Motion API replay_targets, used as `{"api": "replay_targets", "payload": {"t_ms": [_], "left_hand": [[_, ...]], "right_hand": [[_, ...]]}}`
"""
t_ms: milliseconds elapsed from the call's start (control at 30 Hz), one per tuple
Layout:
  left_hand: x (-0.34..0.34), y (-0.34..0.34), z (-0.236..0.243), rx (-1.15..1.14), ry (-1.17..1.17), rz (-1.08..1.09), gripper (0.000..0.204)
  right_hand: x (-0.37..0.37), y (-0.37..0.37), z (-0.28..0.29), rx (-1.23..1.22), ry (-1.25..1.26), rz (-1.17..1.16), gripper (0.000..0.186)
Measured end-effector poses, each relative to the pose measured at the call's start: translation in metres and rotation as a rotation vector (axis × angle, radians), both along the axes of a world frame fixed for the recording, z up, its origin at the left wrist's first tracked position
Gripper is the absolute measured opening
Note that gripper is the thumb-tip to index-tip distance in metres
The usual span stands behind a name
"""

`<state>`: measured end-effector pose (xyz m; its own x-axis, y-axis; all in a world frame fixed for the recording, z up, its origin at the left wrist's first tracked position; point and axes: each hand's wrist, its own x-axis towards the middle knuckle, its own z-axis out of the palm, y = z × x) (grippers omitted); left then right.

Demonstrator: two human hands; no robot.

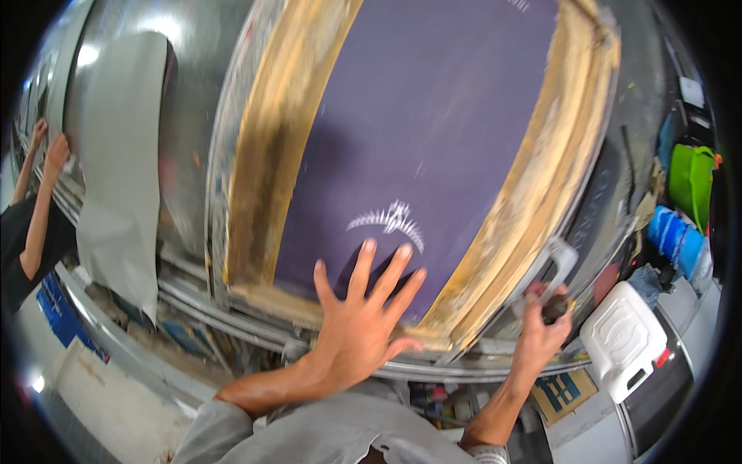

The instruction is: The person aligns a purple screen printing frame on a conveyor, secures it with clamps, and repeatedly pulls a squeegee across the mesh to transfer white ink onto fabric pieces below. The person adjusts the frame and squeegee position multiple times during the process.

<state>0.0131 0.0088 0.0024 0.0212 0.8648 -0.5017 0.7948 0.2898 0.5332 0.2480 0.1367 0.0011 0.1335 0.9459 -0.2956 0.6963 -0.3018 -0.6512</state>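
A printing screen (pixel 421 116) with purple mesh and a worn, yellow-taped frame lies before me. White curved markings with a small emblem show in the mesh near its close end. My left hand (pixel 359 329) is spread palm down over that end, fingers stretched toward the markings; whether it presses on the mesh I cannot tell. Beside the screen's near right corner, my right hand (pixel 541 332) is closed around a dark round knob-like thing (pixel 554 308). A grey looped handle (pixel 558 267) rises just beyond these fingers.
A long grey sheet (pixel 124 170) hangs over the table edge at left, near another person's hands (pixel 56 155). On the right stand a white plastic jug (pixel 624 340), a blue roll-like thing (pixel 676 232) and a green container (pixel 690 182). A metal rail (pixel 464 373) runs along the near edge.
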Motion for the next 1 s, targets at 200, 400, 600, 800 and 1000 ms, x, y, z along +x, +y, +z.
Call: {"api": "replay_targets", "payload": {"t_ms": [200,400,600,800,1000], "left_hand": [[-0.032,0.023,0.021,0.016,-0.165,0.119,0.098],[-0.089,0.123,0.013,0.206,0.089,0.103,0.094],[-0.112,0.232,-0.001,0.326,0.172,-0.042,0.095],[-0.12,0.271,-0.022,0.315,0.225,-0.114,0.105],[-0.123,0.278,-0.028,0.255,0.298,-0.187,0.108]], "right_hand": [[-0.013,0.003,0.014,-0.107,-0.025,-0.005,0.018],[-0.019,0.006,0.018,-0.111,-0.047,-0.021,0.02],[-0.006,-0.003,0.011,-0.194,0.042,-0.161,0.036],[0.003,-0.011,0.011,-0.246,0.017,-0.2,0.032],[0.002,-0.013,0.011,-0.259,-0.042,-0.183,0.033]]}}
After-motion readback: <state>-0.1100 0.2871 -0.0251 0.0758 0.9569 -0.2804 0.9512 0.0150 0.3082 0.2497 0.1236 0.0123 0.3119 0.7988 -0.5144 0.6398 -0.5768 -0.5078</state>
